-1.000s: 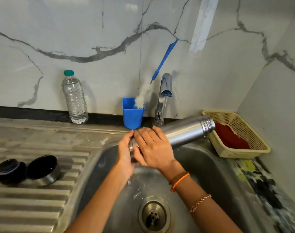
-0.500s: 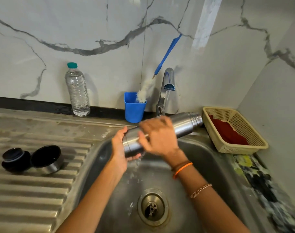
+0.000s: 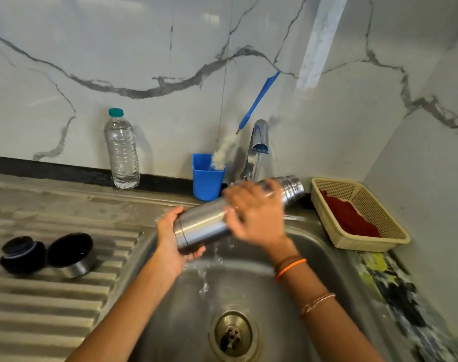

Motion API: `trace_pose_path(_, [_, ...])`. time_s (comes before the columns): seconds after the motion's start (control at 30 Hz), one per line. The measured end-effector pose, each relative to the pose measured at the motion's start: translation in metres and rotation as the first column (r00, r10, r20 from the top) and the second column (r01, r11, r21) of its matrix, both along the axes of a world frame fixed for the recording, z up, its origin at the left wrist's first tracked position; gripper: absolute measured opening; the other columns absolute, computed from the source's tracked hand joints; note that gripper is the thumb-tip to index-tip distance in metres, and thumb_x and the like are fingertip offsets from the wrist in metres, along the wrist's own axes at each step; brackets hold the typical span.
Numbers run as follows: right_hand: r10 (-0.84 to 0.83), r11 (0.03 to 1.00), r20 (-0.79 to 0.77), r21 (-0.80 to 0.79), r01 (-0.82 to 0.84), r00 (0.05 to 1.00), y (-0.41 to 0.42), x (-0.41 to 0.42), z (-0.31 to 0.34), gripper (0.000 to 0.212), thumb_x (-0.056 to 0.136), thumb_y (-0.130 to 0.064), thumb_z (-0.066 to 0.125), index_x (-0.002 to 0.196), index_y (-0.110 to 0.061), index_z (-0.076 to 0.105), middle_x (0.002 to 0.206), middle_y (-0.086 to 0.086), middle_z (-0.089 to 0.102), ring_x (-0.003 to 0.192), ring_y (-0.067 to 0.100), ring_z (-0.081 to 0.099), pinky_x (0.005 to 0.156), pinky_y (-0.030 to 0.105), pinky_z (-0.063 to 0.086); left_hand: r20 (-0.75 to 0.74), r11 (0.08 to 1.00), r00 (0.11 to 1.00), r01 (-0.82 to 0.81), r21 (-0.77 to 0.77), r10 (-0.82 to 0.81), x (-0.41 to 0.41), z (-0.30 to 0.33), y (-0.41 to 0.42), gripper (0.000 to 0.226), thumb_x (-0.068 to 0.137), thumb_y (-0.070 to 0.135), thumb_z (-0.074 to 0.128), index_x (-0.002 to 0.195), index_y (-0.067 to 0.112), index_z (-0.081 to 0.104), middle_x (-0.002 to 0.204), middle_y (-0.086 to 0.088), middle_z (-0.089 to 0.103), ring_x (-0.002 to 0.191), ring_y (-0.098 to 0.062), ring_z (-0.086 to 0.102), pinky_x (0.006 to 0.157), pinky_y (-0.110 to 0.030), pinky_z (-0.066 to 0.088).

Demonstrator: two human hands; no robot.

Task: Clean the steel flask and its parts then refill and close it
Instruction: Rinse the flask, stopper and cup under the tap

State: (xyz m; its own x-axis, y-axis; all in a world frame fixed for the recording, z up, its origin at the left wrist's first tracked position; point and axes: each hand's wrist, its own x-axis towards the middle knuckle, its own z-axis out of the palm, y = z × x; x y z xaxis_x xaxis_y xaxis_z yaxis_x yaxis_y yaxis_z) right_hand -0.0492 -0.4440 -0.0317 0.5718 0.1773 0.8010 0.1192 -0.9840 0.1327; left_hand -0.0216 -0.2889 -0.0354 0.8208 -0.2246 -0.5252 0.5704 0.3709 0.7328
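Right hand (image 3: 256, 212) slid up flask (image 3: 207, 223), mouth pointing upper-right.

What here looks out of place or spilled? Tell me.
Nothing stands out. The steel flask lies tilted over the sink in both hands, water dripping into the basin; cap and stopper rest on the drainboard.

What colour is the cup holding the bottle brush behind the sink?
Blue; the cup shows clearly in the head view, beside the tap.
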Motion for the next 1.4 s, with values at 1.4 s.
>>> trace_pose_path(1.4, [0.064, 0.940, -0.159, -0.322, -0.113, 0.985, 0.032, 0.002, -0.027, 0.049, 0.090, -0.038, 0.028, 0.105, -0.014, 0.068, 0.101, 0.006, 0.070, 0.099, 0.022, 0.064, 0.094, 0.041, 0.033, -0.154, 0.992, 0.982, -0.116, -0.058, 0.106, -0.009, -0.011, -0.019, 0.031, 0.082, 0.044, 0.055, 0.086, 0.014, 0.060, 0.080, -0.008, 0.062, 0.074, -0.023, 0.059, 0.057, -0.035, 0.047])
